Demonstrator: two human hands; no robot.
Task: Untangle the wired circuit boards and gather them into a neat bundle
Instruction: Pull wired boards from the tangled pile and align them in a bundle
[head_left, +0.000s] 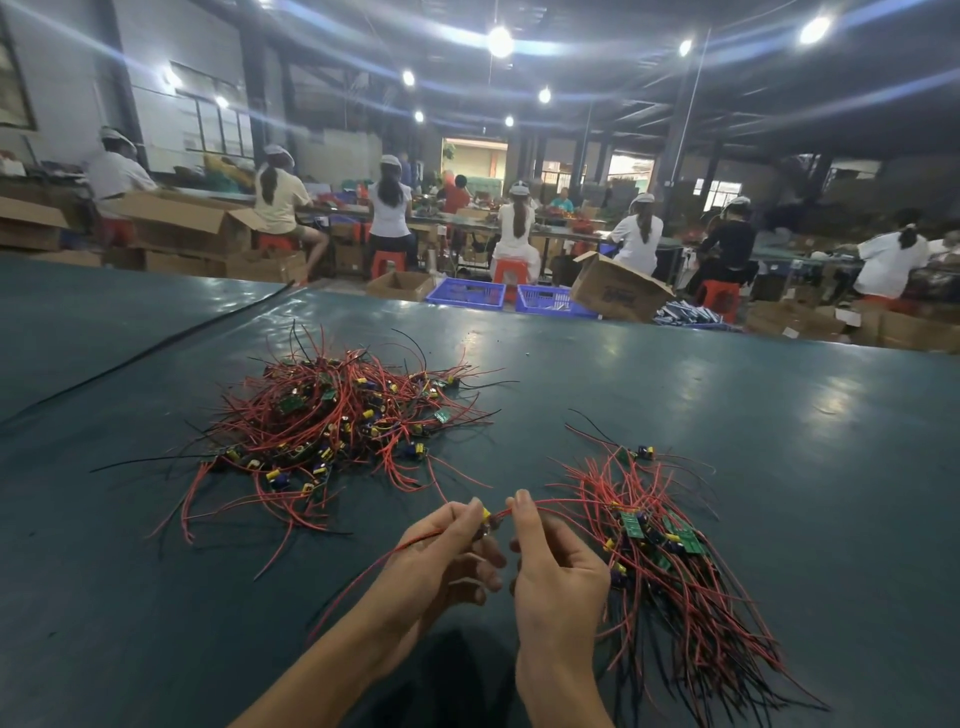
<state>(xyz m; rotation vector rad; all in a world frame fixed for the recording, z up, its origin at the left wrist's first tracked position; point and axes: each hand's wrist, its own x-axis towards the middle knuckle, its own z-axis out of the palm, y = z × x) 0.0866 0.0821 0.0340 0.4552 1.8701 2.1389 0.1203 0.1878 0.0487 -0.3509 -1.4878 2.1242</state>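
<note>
A tangled heap of small green circuit boards with red and black wires lies on the dark green table ahead and to the left. A second, more aligned bundle of wired boards lies to the right, its wires trailing toward me. My left hand pinches one small board with a yellow part at its fingertips, red wires hanging down-left from it. My right hand pinches a red wire that runs from that board toward the right bundle.
A long black cable crosses the table's far left. Beyond the table's far edge stand blue crates, cardboard boxes and several seated workers at benches.
</note>
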